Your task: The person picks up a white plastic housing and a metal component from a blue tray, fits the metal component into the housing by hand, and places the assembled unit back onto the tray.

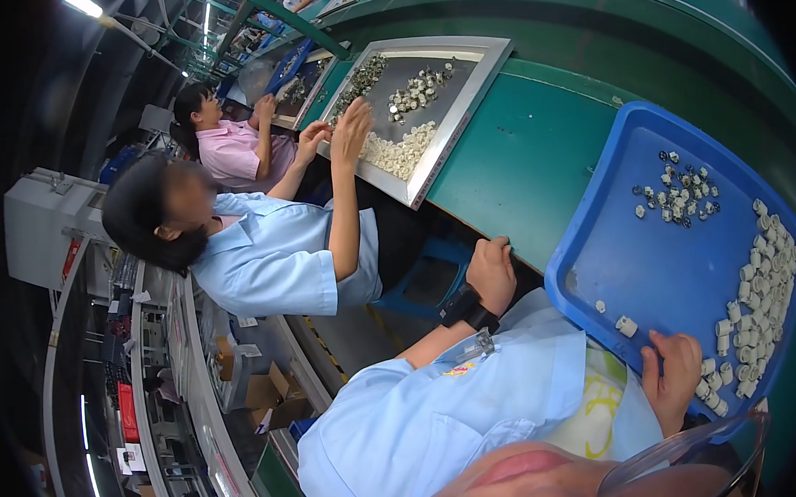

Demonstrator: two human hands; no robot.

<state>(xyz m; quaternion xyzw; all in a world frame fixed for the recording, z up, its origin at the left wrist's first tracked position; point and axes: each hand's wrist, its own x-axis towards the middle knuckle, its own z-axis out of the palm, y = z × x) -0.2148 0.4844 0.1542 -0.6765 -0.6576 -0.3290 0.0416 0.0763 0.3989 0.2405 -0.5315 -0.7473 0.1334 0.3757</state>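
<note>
My left hand (493, 277), with a black band (470, 309) at its wrist, rests at the edge of the green bench (511, 164), just left of the blue tray (630, 243). Its fingers are curled in, and whatever they may hold is hidden. My right hand (675, 375) is over the tray's near rim, thumb and fingers apart, with nothing visible between them. Close to its fingertips lies one white cylindrical cap (626, 327), and a smaller white piece (600, 306) lies beyond. White caps (764, 267) are heaped along the tray's right side. Small white-and-metal parts (679, 193) are grouped toward its far end.
To my left a co-worker in a light blue shirt (275, 256) works at a metal-framed tray (487, 61) of similar parts. Beyond sits another person in pink (233, 154). A blue stool (431, 274) stands under the bench edge; shelving and an open cardboard box (275, 393) are behind.
</note>
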